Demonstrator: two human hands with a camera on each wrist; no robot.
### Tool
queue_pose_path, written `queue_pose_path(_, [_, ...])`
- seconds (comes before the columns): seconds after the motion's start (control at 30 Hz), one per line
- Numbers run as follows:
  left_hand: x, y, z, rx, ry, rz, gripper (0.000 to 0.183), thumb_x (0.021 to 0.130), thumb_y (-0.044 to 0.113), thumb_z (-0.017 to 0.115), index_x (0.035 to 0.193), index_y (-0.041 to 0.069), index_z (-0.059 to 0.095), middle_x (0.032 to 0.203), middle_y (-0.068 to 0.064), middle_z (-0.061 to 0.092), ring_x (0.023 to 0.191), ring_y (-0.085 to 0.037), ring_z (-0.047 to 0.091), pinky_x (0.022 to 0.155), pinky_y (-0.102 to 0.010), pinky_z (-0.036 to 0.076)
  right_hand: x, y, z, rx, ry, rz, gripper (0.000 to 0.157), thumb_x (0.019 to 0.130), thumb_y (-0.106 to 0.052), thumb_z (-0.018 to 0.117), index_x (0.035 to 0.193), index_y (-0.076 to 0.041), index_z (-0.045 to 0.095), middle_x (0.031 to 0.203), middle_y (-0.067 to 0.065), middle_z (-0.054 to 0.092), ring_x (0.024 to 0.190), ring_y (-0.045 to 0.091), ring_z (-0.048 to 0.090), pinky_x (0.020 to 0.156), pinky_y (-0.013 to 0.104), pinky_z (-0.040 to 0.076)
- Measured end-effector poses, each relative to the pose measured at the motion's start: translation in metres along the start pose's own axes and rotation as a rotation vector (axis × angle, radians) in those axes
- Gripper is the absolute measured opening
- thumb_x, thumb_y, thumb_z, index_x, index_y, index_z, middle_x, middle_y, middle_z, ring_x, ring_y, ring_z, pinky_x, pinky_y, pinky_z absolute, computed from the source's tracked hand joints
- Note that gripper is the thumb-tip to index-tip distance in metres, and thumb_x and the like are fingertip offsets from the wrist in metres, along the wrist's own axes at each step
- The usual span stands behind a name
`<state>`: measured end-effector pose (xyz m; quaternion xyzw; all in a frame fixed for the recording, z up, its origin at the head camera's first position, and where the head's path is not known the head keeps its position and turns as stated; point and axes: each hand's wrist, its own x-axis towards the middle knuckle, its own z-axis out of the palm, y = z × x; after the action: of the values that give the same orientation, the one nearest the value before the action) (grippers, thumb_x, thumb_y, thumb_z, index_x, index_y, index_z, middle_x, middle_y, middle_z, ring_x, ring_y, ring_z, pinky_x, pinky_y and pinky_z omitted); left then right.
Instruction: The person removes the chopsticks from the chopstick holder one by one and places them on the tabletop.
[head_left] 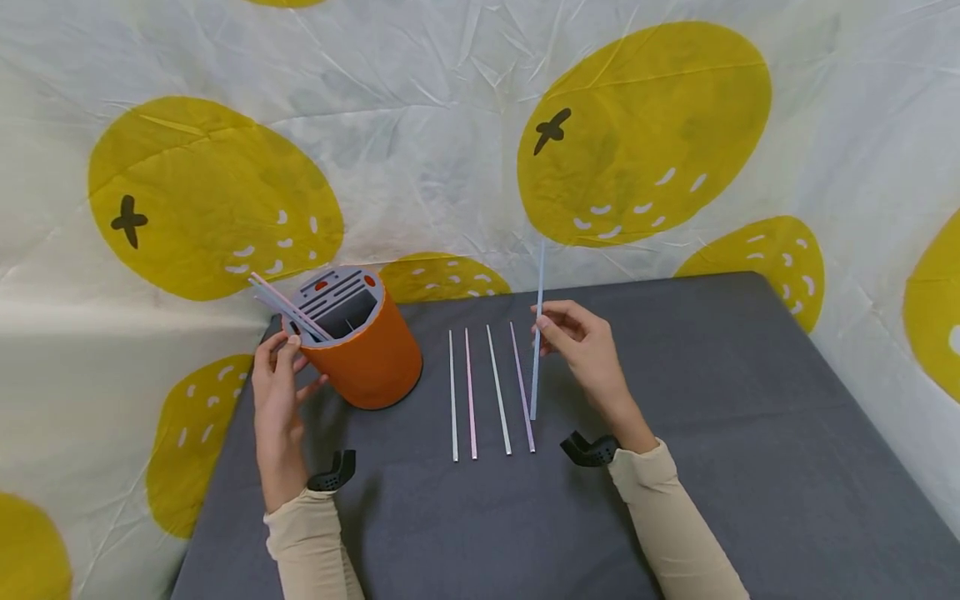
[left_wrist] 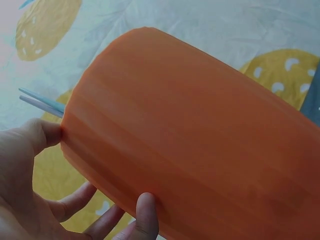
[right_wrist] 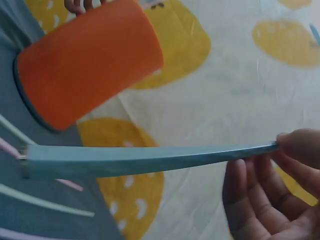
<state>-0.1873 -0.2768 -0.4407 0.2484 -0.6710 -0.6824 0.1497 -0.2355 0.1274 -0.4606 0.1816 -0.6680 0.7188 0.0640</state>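
My left hand [head_left: 279,400] steadies an orange knife block [head_left: 367,358], its thumb at the rim and its fingers curled against the side. The block tilts a little toward that hand. Its grey slotted top [head_left: 341,283] has a large opening, and a few pastel chopsticks [head_left: 288,308] lean out of it at the left. In my right hand [head_left: 588,346], thumb and fingers pinch a light blue chopstick [right_wrist: 125,161], held upright over the table. Several more pastel chopsticks [head_left: 500,400] lie lengthwise side by side, just left of the right hand.
A dark grey cloth covers the table [head_left: 720,400]. Behind it and along the left side hangs a pale curtain [head_left: 420,175] printed with yellow shapes. The block stands near the table's back left corner.
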Motion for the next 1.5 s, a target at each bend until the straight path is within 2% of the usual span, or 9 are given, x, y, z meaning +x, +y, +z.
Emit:
queue_pose_path(0.23, [-0.003, 0.0, -0.003, 0.002, 0.003, -0.006, 0.052, 0.103, 0.05, 0.06, 0.147, 0.027, 0.045, 0.132, 0.01, 0.047, 0.116, -0.015, 0.05, 0.069, -0.025, 0.063, 0.005, 0.035, -0.014, -0.007, -0.043, 0.265, 0.039, 0.103, -0.018, 0.068, 0.13, 0.009, 0.064, 0.09, -0.008, 0.076, 0.073, 0.009, 0.07, 0.067, 0.029, 0.062])
queue_pose_path(0.37, [-0.006, -0.001, -0.007, -0.004, -0.003, -0.01, 0.05, 0.103, 0.049, 0.06, 0.146, 0.028, 0.045, 0.13, 0.011, 0.047, 0.116, -0.015, 0.05, 0.069, -0.024, 0.063, 0.003, 0.055, -0.02, -0.061, -0.069, 0.368, 0.038, 0.104, -0.019, 0.067, 0.131, 0.008, 0.064, 0.087, -0.009, 0.074, 0.072, 0.011, 0.069, 0.071, 0.036, 0.064])
queue_pose_path(0.47, [-0.007, -0.002, -0.008, -0.006, -0.005, -0.006, 0.05, 0.103, 0.049, 0.06, 0.146, 0.028, 0.045, 0.128, 0.012, 0.047, 0.116, -0.014, 0.05, 0.069, -0.024, 0.063, 0.004, 0.07, -0.023, -0.091, -0.107, 0.444, 0.039, 0.104, -0.018, 0.067, 0.132, 0.008, 0.063, 0.085, -0.005, 0.073, 0.07, 0.012, 0.068, 0.072, 0.037, 0.065])
queue_pose_path(0.6, [-0.007, -0.002, -0.008, 0.011, -0.002, -0.004, 0.049, 0.104, 0.05, 0.059, 0.146, 0.029, 0.044, 0.127, 0.014, 0.047, 0.115, -0.014, 0.05, 0.072, -0.025, 0.063, 0.003, 0.084, -0.026, -0.131, -0.168, 0.557, 0.039, 0.103, -0.014, 0.067, 0.132, 0.011, 0.062, 0.09, 0.006, 0.073, 0.071, 0.013, 0.067, 0.071, 0.031, 0.065])
queue_pose_path(0.73, [-0.008, -0.004, -0.006, 0.017, -0.006, -0.005, 0.051, 0.103, 0.051, 0.059, 0.147, 0.029, 0.044, 0.129, 0.014, 0.047, 0.116, -0.014, 0.049, 0.075, -0.026, 0.064, 0.0, 0.09, -0.029, -0.189, -0.172, 0.623, 0.035, 0.101, -0.009, 0.067, 0.13, 0.011, 0.063, 0.097, 0.011, 0.073, 0.073, 0.014, 0.067, 0.071, 0.028, 0.064])
queue_pose_path(0.87, [-0.008, -0.007, -0.006, 0.019, 0.001, -0.008, 0.052, 0.103, 0.051, 0.059, 0.147, 0.029, 0.043, 0.13, 0.014, 0.047, 0.117, -0.014, 0.048, 0.075, -0.026, 0.064, -0.002, 0.094, -0.026, -0.255, -0.146, 0.613, 0.032, 0.099, -0.007, 0.069, 0.127, 0.01, 0.066, 0.1, 0.014, 0.075, 0.072, 0.013, 0.066, 0.068, 0.026, 0.063])
queue_pose_path(1.07, [-0.007, -0.007, -0.002, 0.013, 0.006, -0.005, 0.053, 0.102, 0.052, 0.061, 0.147, 0.029, 0.045, 0.129, 0.012, 0.047, 0.118, -0.016, 0.048, 0.076, -0.028, 0.064, -0.002, 0.094, -0.022, -0.441, -0.132, 0.516, 0.033, 0.097, -0.009, 0.073, 0.124, 0.008, 0.07, 0.097, 0.02, 0.078, 0.064, 0.01, 0.068, 0.063, 0.025, 0.061])
queue_pose_path(1.23, [-0.008, -0.007, 0.001, 0.012, -0.011, 0.011, 0.054, 0.102, 0.052, 0.061, 0.148, 0.028, 0.045, 0.13, 0.011, 0.047, 0.121, -0.017, 0.048, 0.078, -0.029, 0.065, -0.004, 0.093, -0.022, -0.597, -0.126, 0.451, 0.032, 0.095, -0.013, 0.076, 0.121, 0.005, 0.071, 0.086, 0.014, 0.079, 0.058, 0.01, 0.067, 0.06, 0.026, 0.055])
queue_pose_path(1.5, [-0.008, -0.007, 0.003, 0.002, -0.009, 0.018, 0.051, 0.103, 0.051, 0.061, 0.146, 0.028, 0.046, 0.132, 0.009, 0.047, 0.121, -0.018, 0.047, 0.076, -0.029, 0.065, -0.006, 0.094, -0.016, -0.766, -0.119, 0.435, 0.034, 0.092, -0.02, 0.081, 0.119, -0.003, 0.069, 0.078, 0.006, 0.077, 0.057, 0.01, 0.063, 0.063, 0.029, 0.045])
